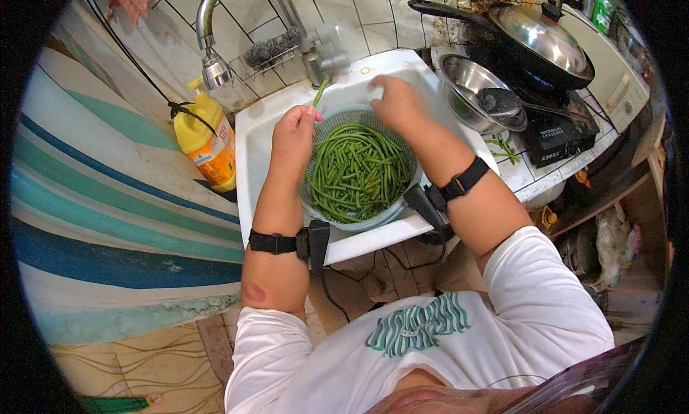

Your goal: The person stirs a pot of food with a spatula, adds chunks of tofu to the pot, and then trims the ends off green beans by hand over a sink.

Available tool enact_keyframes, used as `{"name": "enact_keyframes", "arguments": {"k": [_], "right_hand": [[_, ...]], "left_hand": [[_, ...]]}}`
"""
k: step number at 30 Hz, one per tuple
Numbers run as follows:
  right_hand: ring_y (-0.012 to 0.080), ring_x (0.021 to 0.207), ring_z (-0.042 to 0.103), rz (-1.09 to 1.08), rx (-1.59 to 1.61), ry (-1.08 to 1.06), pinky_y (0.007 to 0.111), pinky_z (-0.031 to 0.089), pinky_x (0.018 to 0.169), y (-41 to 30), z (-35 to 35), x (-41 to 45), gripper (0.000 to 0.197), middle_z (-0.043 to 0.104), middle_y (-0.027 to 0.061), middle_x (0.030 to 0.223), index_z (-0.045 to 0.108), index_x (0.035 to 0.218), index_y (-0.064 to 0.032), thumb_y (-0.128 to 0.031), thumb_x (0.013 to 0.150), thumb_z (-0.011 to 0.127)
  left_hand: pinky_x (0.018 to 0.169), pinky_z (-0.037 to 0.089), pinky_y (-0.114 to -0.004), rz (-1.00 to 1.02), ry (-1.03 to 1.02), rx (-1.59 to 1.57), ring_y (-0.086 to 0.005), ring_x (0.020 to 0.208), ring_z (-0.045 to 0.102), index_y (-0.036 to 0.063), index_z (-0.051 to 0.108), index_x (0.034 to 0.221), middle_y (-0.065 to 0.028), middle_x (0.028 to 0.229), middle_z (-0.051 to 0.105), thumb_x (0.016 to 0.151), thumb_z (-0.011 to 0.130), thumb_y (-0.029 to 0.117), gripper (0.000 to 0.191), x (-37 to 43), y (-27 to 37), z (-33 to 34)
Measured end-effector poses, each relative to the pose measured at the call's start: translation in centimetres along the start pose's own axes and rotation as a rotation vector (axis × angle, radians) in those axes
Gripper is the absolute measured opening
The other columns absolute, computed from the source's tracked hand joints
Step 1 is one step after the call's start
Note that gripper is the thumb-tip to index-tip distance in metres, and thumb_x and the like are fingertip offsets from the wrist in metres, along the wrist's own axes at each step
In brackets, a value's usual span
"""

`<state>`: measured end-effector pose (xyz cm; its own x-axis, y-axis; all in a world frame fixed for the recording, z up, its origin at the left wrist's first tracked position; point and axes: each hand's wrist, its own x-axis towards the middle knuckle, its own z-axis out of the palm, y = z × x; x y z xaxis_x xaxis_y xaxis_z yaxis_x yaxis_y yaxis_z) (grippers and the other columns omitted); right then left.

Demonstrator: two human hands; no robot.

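Note:
My left hand (296, 127) is at the basket's upper left rim, with a short green bean piece (321, 92) between thumb and fingers, its end pointing up. Across from it, my right hand (397, 100) is raised over the upper right rim, blurred, with its fingers bent; whether it holds anything cannot be told. Under and between both hands sits a light blue plastic colander basket (352, 112) in the white sink (251, 139). It holds many cut green bean pieces (358, 171), with long whole beans curled around them along the wall.
A curved chrome faucet (216, 72) hangs at the upper left, above a yellow detergent bottle (207, 139). Right of the sink stand a steel bowl (457, 80) with a black utensil (500, 102), a lidded wok (538, 42) on a black cooker (562, 136), and green scraps (505, 149).

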<state>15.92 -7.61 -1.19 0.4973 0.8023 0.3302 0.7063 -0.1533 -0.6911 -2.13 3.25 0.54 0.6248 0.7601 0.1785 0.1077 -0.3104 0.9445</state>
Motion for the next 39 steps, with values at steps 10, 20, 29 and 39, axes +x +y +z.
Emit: {"name": "enact_keyframes", "arguments": {"k": [10, 20, 29, 39], "right_hand": [[0.0326, 0.103, 0.057, 0.207, -0.178, -0.154, 0.043, 0.046, 0.087, 2.4, 0.7, 1.7, 0.052, 0.054, 0.0196, 0.122, 0.052, 0.126, -0.0167, -0.019, 0.077, 0.066], [0.0122, 0.072, 0.06, 0.058, 0.748, -0.49, 0.024, 0.05, 0.068, -1.7, 0.6, 0.2, 0.034, 0.065, 0.0091, 0.088, 0.054, 0.116, 0.004, -0.004, 0.083, 0.052], [0.01, 0.069, 0.057, 0.067, 0.807, -0.516, 0.023, 0.048, 0.062, -2.3, 0.3, -0.4, 0.029, 0.063, 0.0073, 0.084, 0.056, 0.114, 0.0014, -0.009, 0.087, 0.054], [0.0086, 0.067, 0.056, 0.044, 0.848, -0.547, 0.021, 0.046, 0.057, -1.3, 0.9, -0.1, 0.014, 0.062, 0.0034, 0.081, 0.061, 0.094, -0.0015, -0.014, 0.091, 0.055]], "left_hand": [[0.062, 0.042, -0.022, 0.04, -0.107, 0.097, -0.0081, 0.066, 0.05, 0.0013, 0.067, 0.092, 0.0003, 0.073, 0.059, 0.086, 0.063, 0.013, 0.014, -0.1, -0.4, 0.4], [0.064, 0.042, -0.021, 0.028, -0.119, 0.239, -0.0067, 0.071, 0.053, 0.0013, 0.068, 0.094, 0.0009, 0.079, 0.062, 0.082, 0.069, 0.014, 0.017, -0.4, 0.1, 0.1], [0.065, 0.04, -0.021, -0.147, -0.208, -0.592, -0.0091, 0.068, 0.05, -0.0003, 0.064, 0.099, -0.0025, 0.079, 0.06, 0.091, 0.057, 0.019, 0.022, -0.1, 0.6, -1.2], [0.063, 0.043, -0.022, -0.161, -0.214, -0.629, -0.0085, 0.063, 0.049, 0.0015, 0.057, 0.104, -0.0001, 0.074, 0.056, 0.093, 0.054, 0.016, 0.018, -0.4, 1.5, -0.3]]}}
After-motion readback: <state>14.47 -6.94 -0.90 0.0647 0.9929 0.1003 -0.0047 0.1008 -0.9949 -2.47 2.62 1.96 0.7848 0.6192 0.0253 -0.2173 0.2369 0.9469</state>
